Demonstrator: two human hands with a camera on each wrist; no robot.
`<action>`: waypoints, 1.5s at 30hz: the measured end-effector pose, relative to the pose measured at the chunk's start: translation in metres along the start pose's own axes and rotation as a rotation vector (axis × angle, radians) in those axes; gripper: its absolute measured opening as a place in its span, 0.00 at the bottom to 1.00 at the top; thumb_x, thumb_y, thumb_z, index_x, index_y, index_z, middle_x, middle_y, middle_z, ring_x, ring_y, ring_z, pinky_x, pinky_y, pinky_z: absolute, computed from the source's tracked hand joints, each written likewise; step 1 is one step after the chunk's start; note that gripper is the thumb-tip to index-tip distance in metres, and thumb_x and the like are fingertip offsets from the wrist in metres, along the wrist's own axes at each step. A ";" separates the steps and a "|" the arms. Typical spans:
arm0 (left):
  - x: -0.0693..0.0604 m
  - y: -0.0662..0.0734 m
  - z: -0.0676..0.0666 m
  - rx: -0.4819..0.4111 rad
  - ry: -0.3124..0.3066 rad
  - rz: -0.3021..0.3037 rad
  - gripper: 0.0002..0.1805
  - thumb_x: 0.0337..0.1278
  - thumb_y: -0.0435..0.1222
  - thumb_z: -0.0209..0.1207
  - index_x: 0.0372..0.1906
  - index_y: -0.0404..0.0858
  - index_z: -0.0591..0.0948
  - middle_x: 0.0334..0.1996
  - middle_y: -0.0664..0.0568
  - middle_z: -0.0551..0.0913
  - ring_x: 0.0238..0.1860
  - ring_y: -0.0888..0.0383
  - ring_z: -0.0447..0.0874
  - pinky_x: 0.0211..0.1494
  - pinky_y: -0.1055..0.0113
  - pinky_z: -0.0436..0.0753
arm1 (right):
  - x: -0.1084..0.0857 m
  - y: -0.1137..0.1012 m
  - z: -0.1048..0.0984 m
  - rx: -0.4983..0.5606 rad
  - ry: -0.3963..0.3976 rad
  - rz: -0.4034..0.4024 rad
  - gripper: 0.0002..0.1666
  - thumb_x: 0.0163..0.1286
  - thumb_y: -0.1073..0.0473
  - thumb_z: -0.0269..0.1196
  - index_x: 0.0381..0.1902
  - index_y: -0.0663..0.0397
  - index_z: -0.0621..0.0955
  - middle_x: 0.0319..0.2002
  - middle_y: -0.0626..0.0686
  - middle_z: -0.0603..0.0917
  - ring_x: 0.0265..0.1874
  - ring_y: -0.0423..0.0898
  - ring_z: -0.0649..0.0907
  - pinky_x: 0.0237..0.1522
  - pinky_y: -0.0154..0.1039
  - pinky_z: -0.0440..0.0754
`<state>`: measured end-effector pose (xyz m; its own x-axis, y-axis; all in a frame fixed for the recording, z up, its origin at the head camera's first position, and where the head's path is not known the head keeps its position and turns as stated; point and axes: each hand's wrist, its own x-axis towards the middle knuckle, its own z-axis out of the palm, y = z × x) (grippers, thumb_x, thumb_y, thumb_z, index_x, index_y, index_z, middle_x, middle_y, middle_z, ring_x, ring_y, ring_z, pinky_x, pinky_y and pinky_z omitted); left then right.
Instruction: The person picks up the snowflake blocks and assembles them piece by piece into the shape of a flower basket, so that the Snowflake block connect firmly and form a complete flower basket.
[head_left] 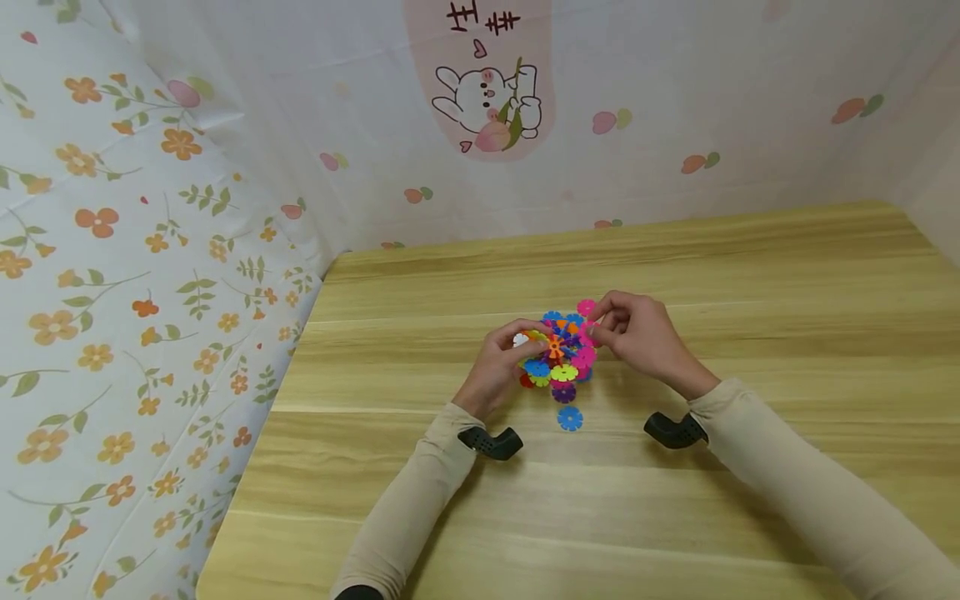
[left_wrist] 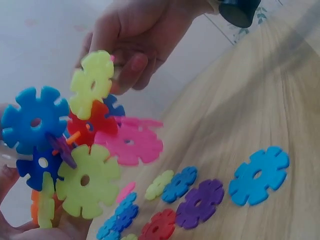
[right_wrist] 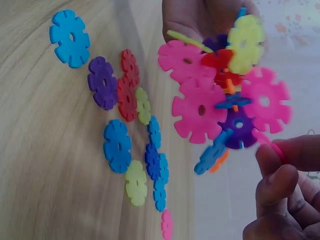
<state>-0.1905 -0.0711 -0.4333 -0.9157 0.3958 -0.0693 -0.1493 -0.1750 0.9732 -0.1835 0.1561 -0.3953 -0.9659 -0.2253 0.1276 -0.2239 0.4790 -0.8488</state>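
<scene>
My left hand holds up a cluster of interlocking notched plastic discs, joined in pink, yellow, red, blue, purple and orange. In the right wrist view it grips the cluster from behind, its fingers partly hidden. My right hand pinches a pink notched disc between thumb and forefinger, seen edge-on. That disc's tip meets the rim of a dark purple disc at the cluster's side; whether it sits in a slot I cannot tell. The cluster hangs above loose discs lying on the table.
Loose discs lie below the hands on the wooden table. They include a light blue disc nearest me, a purple disc and several red, yellow and blue ones. A patterned cloth hangs behind and at the left.
</scene>
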 end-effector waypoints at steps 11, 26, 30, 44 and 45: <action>0.000 -0.002 0.007 0.012 0.036 0.044 0.11 0.63 0.28 0.59 0.49 0.30 0.82 0.55 0.50 0.76 0.56 0.55 0.71 0.52 0.67 0.78 | -0.001 -0.001 0.004 0.030 0.047 -0.040 0.03 0.64 0.70 0.65 0.34 0.64 0.80 0.22 0.56 0.81 0.12 0.40 0.74 0.16 0.33 0.72; 0.000 -0.003 0.008 0.055 0.044 0.040 0.12 0.62 0.27 0.59 0.48 0.26 0.81 0.49 0.52 0.77 0.54 0.56 0.71 0.50 0.69 0.77 | -0.004 -0.005 0.008 0.092 -0.046 -0.028 0.05 0.65 0.71 0.65 0.32 0.64 0.77 0.21 0.56 0.80 0.13 0.46 0.78 0.17 0.35 0.77; 0.002 0.001 0.003 0.051 -0.006 0.020 0.13 0.65 0.31 0.58 0.53 0.31 0.80 0.54 0.51 0.76 0.56 0.55 0.71 0.55 0.65 0.76 | -0.002 -0.002 0.007 0.122 -0.037 0.037 0.04 0.67 0.70 0.63 0.35 0.64 0.77 0.20 0.56 0.82 0.14 0.51 0.79 0.17 0.36 0.76; -0.001 0.004 0.010 -0.001 0.092 0.077 0.32 0.69 0.35 0.55 0.73 0.58 0.63 0.73 0.40 0.52 0.58 0.49 0.73 0.56 0.54 0.80 | -0.013 0.000 0.042 0.246 0.261 -0.003 0.06 0.69 0.68 0.62 0.38 0.67 0.76 0.25 0.62 0.84 0.15 0.43 0.81 0.17 0.32 0.78; -0.001 0.004 0.010 0.010 0.117 0.086 0.32 0.68 0.35 0.56 0.72 0.59 0.65 0.74 0.42 0.50 0.59 0.50 0.70 0.55 0.56 0.80 | -0.015 -0.002 0.045 0.255 0.259 -0.014 0.06 0.69 0.68 0.63 0.38 0.67 0.76 0.26 0.63 0.84 0.15 0.42 0.82 0.17 0.33 0.79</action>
<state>-0.1866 -0.0629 -0.4270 -0.9622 0.2721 -0.0098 -0.0651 -0.1950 0.9786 -0.1629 0.1205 -0.4186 -0.9712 0.0075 0.2380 -0.2291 0.2429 -0.9426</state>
